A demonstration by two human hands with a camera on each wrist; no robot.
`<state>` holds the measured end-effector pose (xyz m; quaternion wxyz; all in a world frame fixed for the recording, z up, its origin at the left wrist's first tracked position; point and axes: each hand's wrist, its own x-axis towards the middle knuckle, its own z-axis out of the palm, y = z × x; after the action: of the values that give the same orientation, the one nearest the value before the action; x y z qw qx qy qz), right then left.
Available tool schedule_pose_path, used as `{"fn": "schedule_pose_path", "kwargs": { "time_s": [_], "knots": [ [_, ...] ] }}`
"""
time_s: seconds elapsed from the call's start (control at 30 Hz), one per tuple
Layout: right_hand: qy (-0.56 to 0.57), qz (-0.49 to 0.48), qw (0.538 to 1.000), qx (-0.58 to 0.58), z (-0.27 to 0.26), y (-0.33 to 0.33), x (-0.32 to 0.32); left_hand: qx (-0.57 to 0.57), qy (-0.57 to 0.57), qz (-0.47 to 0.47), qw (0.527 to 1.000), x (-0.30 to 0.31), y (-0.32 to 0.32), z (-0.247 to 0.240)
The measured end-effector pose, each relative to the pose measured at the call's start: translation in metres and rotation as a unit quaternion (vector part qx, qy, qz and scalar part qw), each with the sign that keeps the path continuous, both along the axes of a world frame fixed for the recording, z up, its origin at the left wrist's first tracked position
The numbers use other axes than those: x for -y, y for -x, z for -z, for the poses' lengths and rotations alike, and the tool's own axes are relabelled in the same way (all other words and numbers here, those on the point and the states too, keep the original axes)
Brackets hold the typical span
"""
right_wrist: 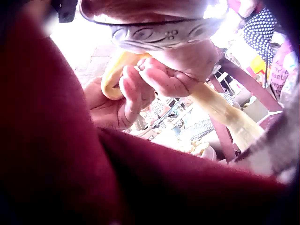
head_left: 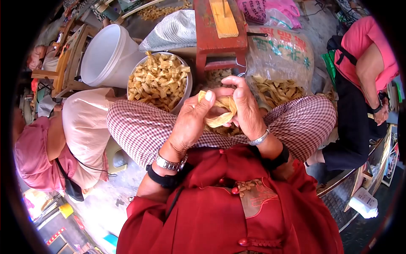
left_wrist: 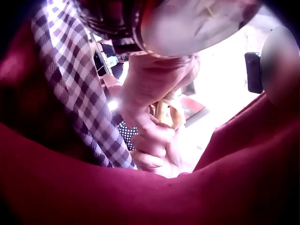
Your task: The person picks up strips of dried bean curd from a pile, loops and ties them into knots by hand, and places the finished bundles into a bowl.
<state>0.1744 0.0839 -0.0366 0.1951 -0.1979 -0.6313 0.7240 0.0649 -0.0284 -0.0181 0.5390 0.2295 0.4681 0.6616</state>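
Both hands hold a pale yellow strip (head_left: 227,103), bent into a loop, above the lap in the head view. The left hand (head_left: 192,120) pinches its left side, thumb on top. On the other side the right hand (head_left: 248,111) grips the strip with curled fingers, its thumb raised beside the loop. In the right wrist view the strip (right_wrist: 117,70) curves around the fingertips, and a long end hangs past the right hand (right_wrist: 176,70). The left wrist view shows the left hand (left_wrist: 152,84) with part of the strip (left_wrist: 176,115) beyond its fingers.
A round tub of knotted yellow pieces (head_left: 158,80) stands beyond the left knee, next to a white bucket (head_left: 101,55). A red stool (head_left: 220,42) is ahead. Right of it lies a clear bag (head_left: 281,53) with loose strips (head_left: 279,91). People sit at both sides.
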Motion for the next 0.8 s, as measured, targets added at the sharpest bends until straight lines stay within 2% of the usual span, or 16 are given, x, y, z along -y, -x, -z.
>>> {"fn": "schedule_pose_path", "kwargs": {
  "time_s": [0.1, 0.2, 0.23, 0.37, 0.47, 0.6, 0.67, 0.7, 0.8],
  "knots": [
    [-0.026, -0.013, 1.000, -0.004, 0.011, -0.003, -0.003, 0.123, -0.005, 0.036, 0.992, 0.001, 0.006, 0.000],
    [-0.014, -0.008, 1.000, -0.001, 0.011, -0.009, -0.004, 0.175, -0.017, 0.066, 0.982, 0.001, 0.007, 0.003],
    [0.020, -0.027, 0.999, 0.027, 0.008, -0.013, -0.007, 0.187, -0.012, 0.067, 0.980, 0.001, 0.007, 0.004],
    [-0.005, -0.012, 0.999, 0.030, 0.014, -0.014, -0.010, 0.229, 0.001, 0.085, 0.970, -0.003, 0.011, 0.010],
    [0.014, -0.014, 0.998, 0.051, 0.011, -0.018, -0.009, 0.258, -0.029, 0.081, 0.962, -0.003, 0.014, 0.020],
    [-0.029, 0.060, 0.997, 0.031, 0.020, -0.029, -0.025, 0.262, -0.051, 0.027, 0.963, -0.003, 0.018, 0.016],
    [-0.011, 0.079, 0.996, 0.043, 0.025, -0.043, -0.039, 0.296, -0.090, 0.001, 0.951, -0.001, 0.026, 0.018],
    [0.022, 0.036, 0.998, 0.045, 0.021, -0.050, -0.047, 0.288, -0.089, -0.001, 0.954, 0.000, 0.026, 0.016],
    [-0.036, -0.026, 0.989, 0.145, 0.018, -0.045, -0.041, 0.248, -0.088, -0.012, 0.965, 0.000, 0.032, 0.016]
  ]
}}
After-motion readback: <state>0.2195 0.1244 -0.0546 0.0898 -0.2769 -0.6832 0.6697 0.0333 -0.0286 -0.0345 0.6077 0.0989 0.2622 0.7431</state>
